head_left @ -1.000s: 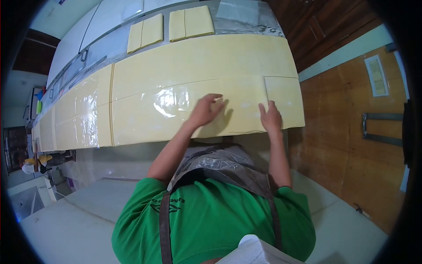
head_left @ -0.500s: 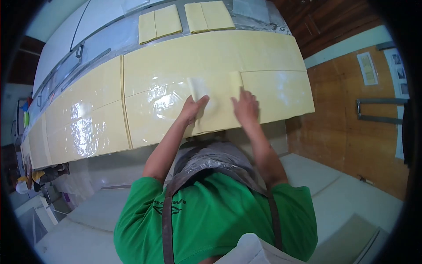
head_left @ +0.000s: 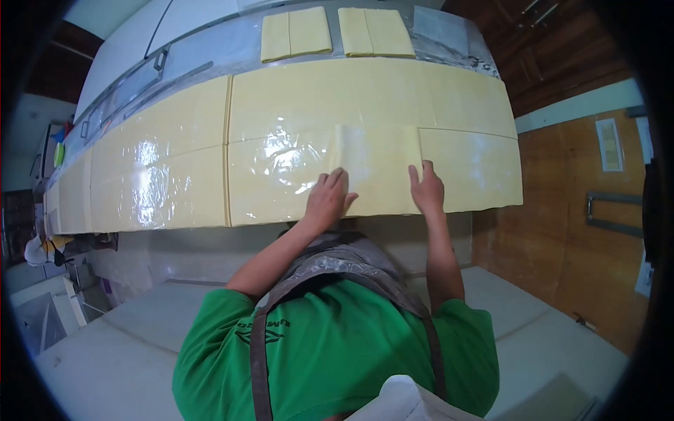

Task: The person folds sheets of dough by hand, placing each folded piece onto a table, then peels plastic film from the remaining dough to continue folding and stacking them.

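Our left hand [head_left: 328, 200] lies palm down at the left edge of the folded sheet [head_left: 380, 168], its fingertips touching that edge. Its grip is open, the thumb parted from the fingers, so it seems to press the edge flat rather than clasp it. Our right hand [head_left: 427, 189] is at the right edge of the folded sheet, thumb and forefinger set near the border; we cannot tell whether its grip pinches the edge or only touches it. With one hand at each side, we can probably keep the folded sheet square and stop it from sliding.

The folded sheet lies between our hands, on the near half of the long yellow sheets [head_left: 449, 91]. These spread to both sides of the folded sheet and beyond it, likely laid flat so that their edges line up. The part to the left of the folded sheet is glossy and wrinkled, as if under clear film.

Beyond the folded sheet, at the far side of the worktop [head_left: 337, 35], two yellow pieces [head_left: 296, 34] lie side by side, a little apart. Far to the left of the folded sheet, a co-worker's white cap [head_left: 33, 250] shows.
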Demonstrator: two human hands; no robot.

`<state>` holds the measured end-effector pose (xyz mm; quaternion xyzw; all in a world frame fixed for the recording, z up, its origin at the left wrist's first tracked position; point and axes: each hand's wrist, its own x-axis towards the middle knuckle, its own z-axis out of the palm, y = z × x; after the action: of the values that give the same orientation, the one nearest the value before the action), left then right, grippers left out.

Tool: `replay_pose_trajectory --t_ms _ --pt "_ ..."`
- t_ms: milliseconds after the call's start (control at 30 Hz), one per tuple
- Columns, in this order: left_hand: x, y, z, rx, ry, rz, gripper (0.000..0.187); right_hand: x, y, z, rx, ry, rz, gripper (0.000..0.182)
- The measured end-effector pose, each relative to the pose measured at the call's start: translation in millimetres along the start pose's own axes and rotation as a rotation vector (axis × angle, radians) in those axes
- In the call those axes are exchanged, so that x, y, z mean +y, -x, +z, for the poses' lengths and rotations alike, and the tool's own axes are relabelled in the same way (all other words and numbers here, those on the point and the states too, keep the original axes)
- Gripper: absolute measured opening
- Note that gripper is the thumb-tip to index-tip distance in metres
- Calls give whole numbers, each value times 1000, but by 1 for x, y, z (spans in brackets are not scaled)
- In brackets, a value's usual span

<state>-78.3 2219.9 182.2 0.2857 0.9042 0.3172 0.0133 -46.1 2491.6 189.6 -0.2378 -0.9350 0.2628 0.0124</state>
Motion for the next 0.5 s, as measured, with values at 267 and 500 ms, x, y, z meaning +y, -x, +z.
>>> replay_pose_trajectory --t_ms 267,500 --pt "-27 -6 -26 -194 525 -155 50 -179 44 -25 43 -296 -278 33" --pt "-98 21 -60 -391 2389 -5 56 -195 100 30 -315 -269 -592 76"
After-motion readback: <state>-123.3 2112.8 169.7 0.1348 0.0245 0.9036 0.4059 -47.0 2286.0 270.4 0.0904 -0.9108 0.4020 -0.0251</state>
